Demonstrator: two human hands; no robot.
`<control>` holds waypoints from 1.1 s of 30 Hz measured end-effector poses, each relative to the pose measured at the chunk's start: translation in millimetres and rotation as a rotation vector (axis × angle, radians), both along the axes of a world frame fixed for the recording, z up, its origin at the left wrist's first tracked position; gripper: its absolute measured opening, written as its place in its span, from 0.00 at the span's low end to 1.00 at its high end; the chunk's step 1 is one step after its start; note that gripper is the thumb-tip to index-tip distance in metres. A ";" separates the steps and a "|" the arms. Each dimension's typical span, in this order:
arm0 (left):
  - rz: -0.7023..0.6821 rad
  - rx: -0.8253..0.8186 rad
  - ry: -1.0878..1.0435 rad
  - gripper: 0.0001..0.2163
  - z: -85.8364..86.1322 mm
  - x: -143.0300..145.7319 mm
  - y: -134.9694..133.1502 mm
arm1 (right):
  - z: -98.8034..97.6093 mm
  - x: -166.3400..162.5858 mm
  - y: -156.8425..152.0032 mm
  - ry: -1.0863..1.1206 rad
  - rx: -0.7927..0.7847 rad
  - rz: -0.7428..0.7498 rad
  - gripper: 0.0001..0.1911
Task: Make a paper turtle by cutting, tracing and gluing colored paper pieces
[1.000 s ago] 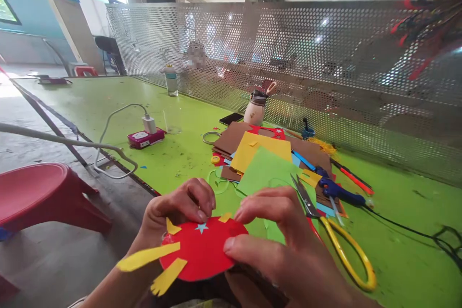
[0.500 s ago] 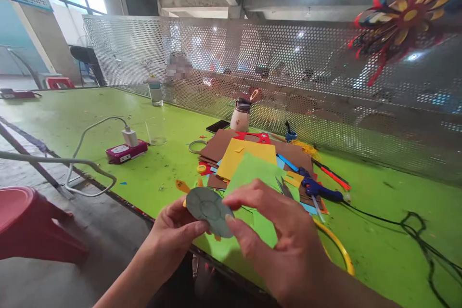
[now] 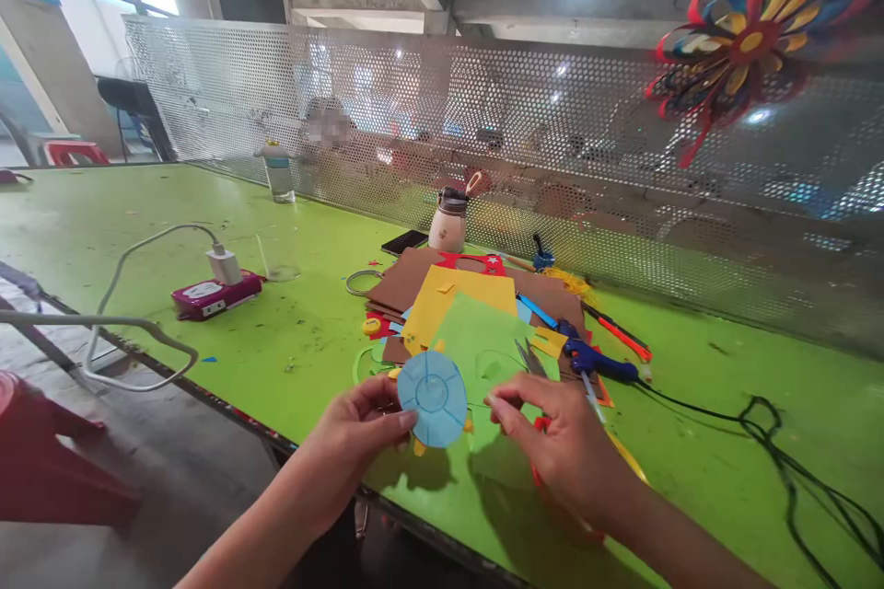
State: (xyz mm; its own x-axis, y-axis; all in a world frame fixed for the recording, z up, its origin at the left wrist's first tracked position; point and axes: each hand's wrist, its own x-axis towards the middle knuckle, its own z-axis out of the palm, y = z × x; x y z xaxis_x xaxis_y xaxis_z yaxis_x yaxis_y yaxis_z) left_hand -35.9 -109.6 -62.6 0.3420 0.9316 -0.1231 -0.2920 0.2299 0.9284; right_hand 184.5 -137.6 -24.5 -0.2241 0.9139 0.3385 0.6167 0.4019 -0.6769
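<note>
My left hand (image 3: 369, 423) grips a round light-blue paper disc (image 3: 432, 394) by its left edge, thumb in front and fingers behind. Drawn on its face are a ring and lines running outward. Small yellow pieces (image 3: 419, 447) stick out from behind its rim. To the right, apart from the disc, my right hand (image 3: 552, 442) has thumb and forefinger pinched together; anything between the tips is too small to make out. Scissors with red handles (image 3: 539, 456) lie partly hidden beneath this hand, blades (image 3: 530, 355) pointing away over a light-green sheet (image 3: 476, 331).
Behind the hands lie a yellow sheet (image 3: 456, 290), brown cardboard (image 3: 401, 281) and a blue glue gun (image 3: 600, 361) with a black cord (image 3: 742, 419). A pale jug (image 3: 447, 225) stands near the perforated screen (image 3: 387, 110). At left is a purple power strip (image 3: 217, 294). A paper flower (image 3: 750, 41) hangs at upper right.
My right hand has let go of the disc's edge and moved away to the right. The disc has turned to face me more squarely, now showing light blue.
</note>
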 end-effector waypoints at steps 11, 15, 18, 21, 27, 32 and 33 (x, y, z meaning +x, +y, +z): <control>-0.047 0.126 0.219 0.11 8.0 28.7 16.9 | -23.1 20.7 0.1 0.139 -0.034 -0.181 0.14; -0.093 0.110 0.215 0.11 7.1 38.3 24.2 | -25.5 21.2 2.2 0.252 -0.151 -0.201 0.14; -0.106 0.104 0.204 0.11 5.2 41.9 25.9 | -28.0 14.9 1.4 0.376 -0.254 -0.196 0.11; -0.101 0.102 0.204 0.11 2.8 43.7 25.4 | -28.0 8.0 0.7 0.534 -0.350 -0.171 0.13; -0.107 0.112 0.231 0.11 5.9 37.6 29.2 | -24.4 6.9 3.9 0.704 -0.385 -0.172 0.13; -0.027 0.139 0.243 0.10 21.0 27.2 57.0 | -27.4 13.0 12.6 0.740 -0.345 -0.210 0.12; -0.041 0.114 0.242 0.11 24.7 27.9 64.2 | -27.8 12.8 13.9 0.747 -0.341 -0.214 0.12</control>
